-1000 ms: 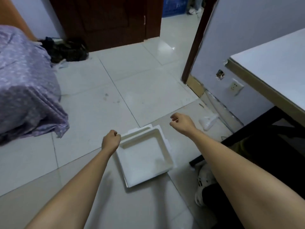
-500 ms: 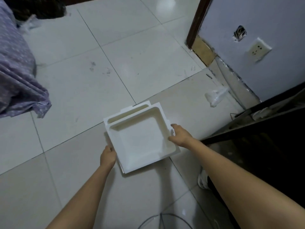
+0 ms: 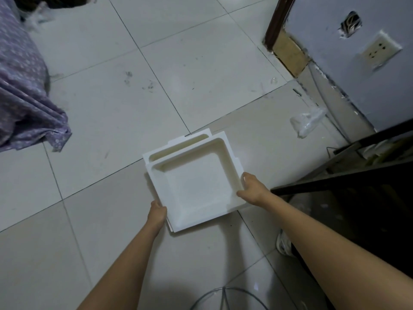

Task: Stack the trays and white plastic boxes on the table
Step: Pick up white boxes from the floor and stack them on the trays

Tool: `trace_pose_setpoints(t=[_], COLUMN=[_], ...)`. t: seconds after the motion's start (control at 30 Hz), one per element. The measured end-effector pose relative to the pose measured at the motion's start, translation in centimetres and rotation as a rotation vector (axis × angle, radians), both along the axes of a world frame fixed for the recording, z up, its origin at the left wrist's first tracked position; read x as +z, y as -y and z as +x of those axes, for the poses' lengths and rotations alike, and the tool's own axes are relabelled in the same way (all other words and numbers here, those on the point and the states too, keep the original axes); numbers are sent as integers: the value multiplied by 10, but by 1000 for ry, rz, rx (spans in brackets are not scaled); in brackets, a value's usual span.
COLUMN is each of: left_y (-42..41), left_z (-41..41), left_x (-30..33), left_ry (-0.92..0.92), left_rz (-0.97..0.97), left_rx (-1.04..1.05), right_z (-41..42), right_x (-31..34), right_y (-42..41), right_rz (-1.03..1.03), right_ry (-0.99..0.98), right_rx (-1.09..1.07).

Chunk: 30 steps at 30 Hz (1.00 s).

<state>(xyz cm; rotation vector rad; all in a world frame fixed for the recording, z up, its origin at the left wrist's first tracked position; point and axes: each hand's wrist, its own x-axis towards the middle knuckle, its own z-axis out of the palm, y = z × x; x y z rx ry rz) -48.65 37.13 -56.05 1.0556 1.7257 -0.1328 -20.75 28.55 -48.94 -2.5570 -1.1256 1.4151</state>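
Two white trays (image 3: 192,182) (nested) lie on scuffed grey tiled floor (image 3: 111,113).

Two bare forearms, sleeveless to the frame edge, no jewellery.

Two white trays (image 3: 196,182), nested askew, lie on floor tiles.

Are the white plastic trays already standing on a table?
No, the white plastic trays sit on the tiled floor, gripped by both hands.
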Motion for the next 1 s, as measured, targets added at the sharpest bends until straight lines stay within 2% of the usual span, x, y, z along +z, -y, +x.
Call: trace_pose_setpoints(t=[0.3,0.53,0.77,1.0], left_y=[-4,0,2,-13], left_z=[8,10,5,10], left_x=[-12,-15,6,57], left_ry=[16,-31,-113,-93], left_rz=[39,117,248,396], left_rx=[76,105,160,183], right_z=[11,1,1,6], right_x=[5,3,18,66], right_y=[4,4,9,1], right_rz=[-56,34,102,133], right_ry=[-124,-104,-77,-73], right_rx=[-106,-193,-250,-275])
